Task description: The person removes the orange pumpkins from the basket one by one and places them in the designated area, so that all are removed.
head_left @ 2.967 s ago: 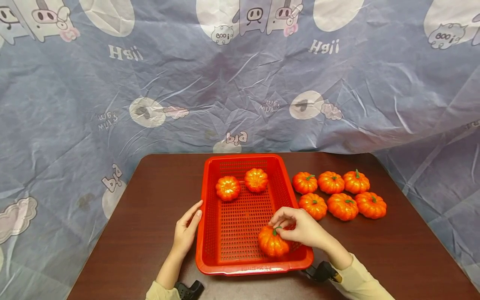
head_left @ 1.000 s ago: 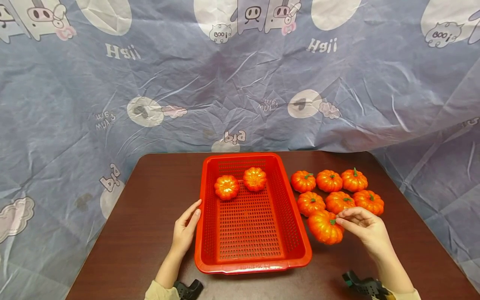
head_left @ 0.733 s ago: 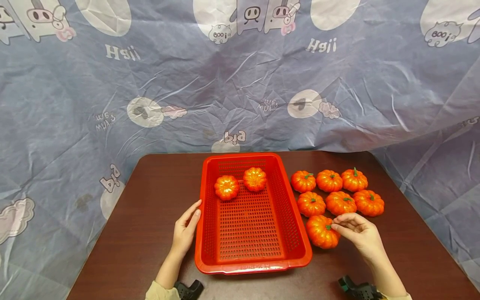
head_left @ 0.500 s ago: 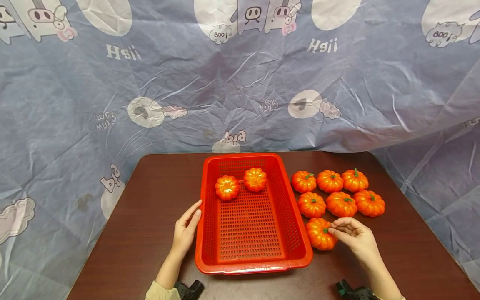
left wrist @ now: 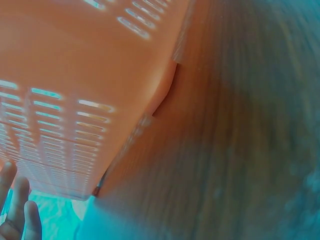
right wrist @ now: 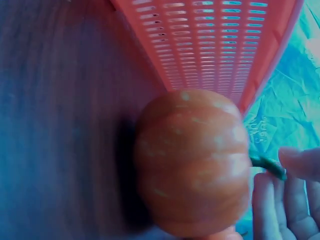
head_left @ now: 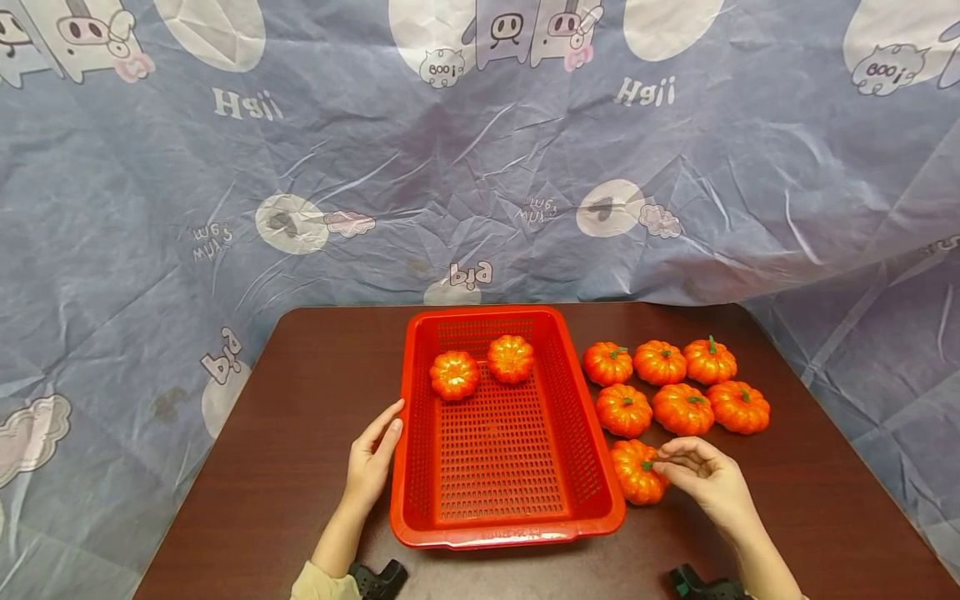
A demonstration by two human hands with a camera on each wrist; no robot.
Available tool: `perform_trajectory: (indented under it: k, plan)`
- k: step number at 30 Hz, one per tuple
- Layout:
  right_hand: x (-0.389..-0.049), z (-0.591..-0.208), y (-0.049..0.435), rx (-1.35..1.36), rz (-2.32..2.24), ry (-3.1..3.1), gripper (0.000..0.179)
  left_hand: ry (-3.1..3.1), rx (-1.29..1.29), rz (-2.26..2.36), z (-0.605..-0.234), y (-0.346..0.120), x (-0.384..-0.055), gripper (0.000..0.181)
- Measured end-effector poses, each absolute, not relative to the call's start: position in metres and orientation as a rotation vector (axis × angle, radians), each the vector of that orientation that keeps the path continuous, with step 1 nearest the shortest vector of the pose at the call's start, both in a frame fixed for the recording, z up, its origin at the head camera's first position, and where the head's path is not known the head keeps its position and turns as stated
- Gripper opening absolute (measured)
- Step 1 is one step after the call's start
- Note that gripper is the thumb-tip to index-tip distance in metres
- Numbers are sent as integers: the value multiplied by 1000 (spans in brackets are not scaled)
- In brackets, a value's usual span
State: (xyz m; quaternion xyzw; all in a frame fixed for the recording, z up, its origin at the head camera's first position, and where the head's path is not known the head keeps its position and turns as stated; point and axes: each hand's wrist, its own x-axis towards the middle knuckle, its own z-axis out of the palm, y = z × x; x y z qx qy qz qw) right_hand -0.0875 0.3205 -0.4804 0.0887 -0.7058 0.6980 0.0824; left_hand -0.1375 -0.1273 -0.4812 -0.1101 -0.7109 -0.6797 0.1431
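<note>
My left hand [head_left: 367,467] rests against the left rim of a red perforated plastic basket [head_left: 405,467], its fingers fairly straight; fingertips [left wrist: 20,200] show beside the basket wall in the left wrist view. On the basket's other side, my right hand [head_left: 708,483] pinches the green stem of a small orange pumpkin [head_left: 636,475] between thumb and fingers. That pumpkin [right wrist: 195,162] is upright near the basket's right wall, at or just above the table; exact contact is unclear. Two pumpkins, one on the left [head_left: 454,376] and one on the right [head_left: 511,359], lie stem-down inside the basket.
Several more pumpkins stand in two rows right of the basket, including a near one [head_left: 624,410] and a far one [head_left: 710,361]. They sit on a dark brown table [head_left: 330,358]. A grey-blue printed cloth [head_left: 450,167] hangs behind it.
The right hand lifted the pumpkin out of the basket's near right corner and carried it right, then lowered it slightly leftward beside the basket. The left hand stays at the rim.
</note>
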Motion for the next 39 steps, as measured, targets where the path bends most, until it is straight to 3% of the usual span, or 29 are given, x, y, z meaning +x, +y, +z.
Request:
perform_trajectory:
  k: [11, 24, 39]
  plan:
    - [-99, -430, 321, 512, 2074, -2095, 27, -2058, -321, -1957, -481, -128, -137, 33]
    - [-128, -369, 297, 524, 2037, -2178, 35, -2051, -336, -1949, -481, -128, -137, 32]
    - [-179, -339, 240, 610, 2099, -2185, 36, -2037, -361, -1948, -482, -128, -138, 32]
